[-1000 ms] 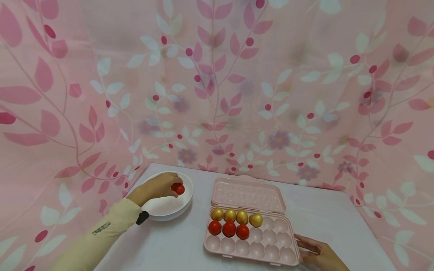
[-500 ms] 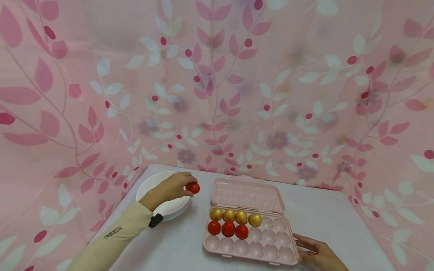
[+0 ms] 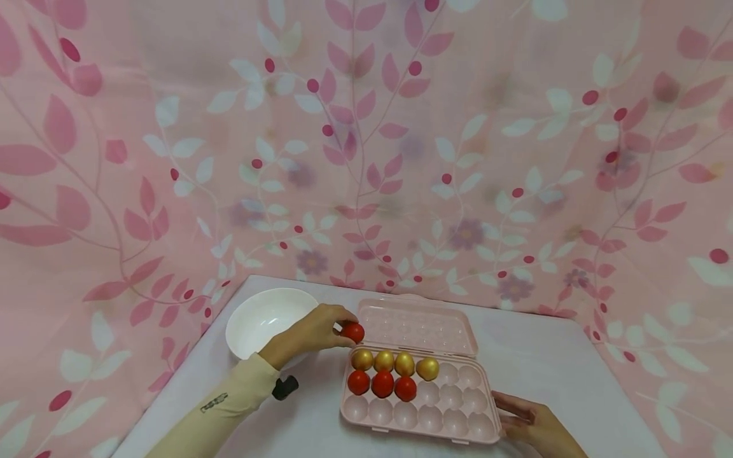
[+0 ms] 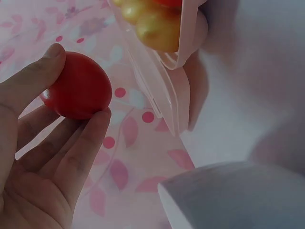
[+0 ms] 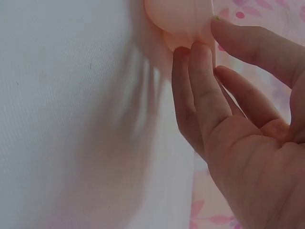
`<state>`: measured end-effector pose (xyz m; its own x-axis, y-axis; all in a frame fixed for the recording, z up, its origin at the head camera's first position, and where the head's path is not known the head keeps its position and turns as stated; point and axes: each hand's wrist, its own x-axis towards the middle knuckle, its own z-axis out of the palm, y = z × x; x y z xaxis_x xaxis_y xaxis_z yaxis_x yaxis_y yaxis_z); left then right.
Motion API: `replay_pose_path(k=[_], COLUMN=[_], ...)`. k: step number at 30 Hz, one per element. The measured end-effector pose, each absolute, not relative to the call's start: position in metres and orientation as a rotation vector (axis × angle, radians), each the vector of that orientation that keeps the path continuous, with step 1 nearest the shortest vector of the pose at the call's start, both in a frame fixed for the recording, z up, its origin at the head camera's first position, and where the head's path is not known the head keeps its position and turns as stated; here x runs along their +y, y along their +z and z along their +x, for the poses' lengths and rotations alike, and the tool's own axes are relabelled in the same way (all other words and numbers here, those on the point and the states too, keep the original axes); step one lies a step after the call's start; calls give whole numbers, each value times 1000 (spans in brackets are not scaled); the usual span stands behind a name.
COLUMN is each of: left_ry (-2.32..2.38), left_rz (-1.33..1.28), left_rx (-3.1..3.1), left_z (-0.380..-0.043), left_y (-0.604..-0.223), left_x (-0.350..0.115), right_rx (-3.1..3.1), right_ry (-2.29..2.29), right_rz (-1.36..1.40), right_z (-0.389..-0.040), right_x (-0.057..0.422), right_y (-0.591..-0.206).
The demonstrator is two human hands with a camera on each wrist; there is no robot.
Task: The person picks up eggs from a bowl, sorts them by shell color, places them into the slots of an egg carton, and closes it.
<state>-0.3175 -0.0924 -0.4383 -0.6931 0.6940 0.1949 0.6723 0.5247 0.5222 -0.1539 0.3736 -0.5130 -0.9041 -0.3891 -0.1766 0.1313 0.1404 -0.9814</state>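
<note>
My left hand (image 3: 322, 326) pinches a glossy red egg (image 3: 354, 333) between thumb and fingers, above the back left corner of a pink egg box (image 3: 420, 436). In the left wrist view the egg (image 4: 81, 87) sits at the fingertips, apart from the box. Four-sided and hinged, the box lies with its lid (image 3: 415, 326) laid back. Several gold eggs (image 3: 384, 361) fill part of its back row, and 3 red eggs (image 3: 382, 384) stand in the middle row. My right hand (image 3: 535, 425) grips the box's right edge, its fingertips (image 5: 200, 50) against the underside.
A white bowl (image 3: 243, 318) stands at the left, partly behind the left forearm. Bare cups (image 3: 430, 418) line the front row and the right end of the box. A flowered pink cloth (image 3: 401, 159) rises behind the white table (image 3: 550, 356).
My left hand has carried the red egg rightward from over the bowl to the box's back left corner. The right hand stays at the box's right edge.
</note>
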Motion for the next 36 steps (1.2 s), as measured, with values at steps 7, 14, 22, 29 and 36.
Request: replay_pose_path(k=[7, 14, 22, 29, 36], left_ry=[901, 961, 1056, 1160, 1143], left_rz=[1227, 1203, 1224, 1198, 1178], left_rx=[2681, 2632, 2559, 2500, 2508], left_z=[-315, -310, -299, -294, -291], left_y=[-443, -444, -454, -463, -470], left_x=[-89, -84, -68, -57, -54], right_rx=[2013, 2042, 2000, 2068, 2145], right_ry=[-1850, -1838, -1856, -1826, -1778], right_rz=[-277, -252, -222, -170, -85], right_z=[-153, -152, -153, -153, -150], right_x=[373, 372, 373, 371, 369], right_y=[-513, -512, -514, -514, -512])
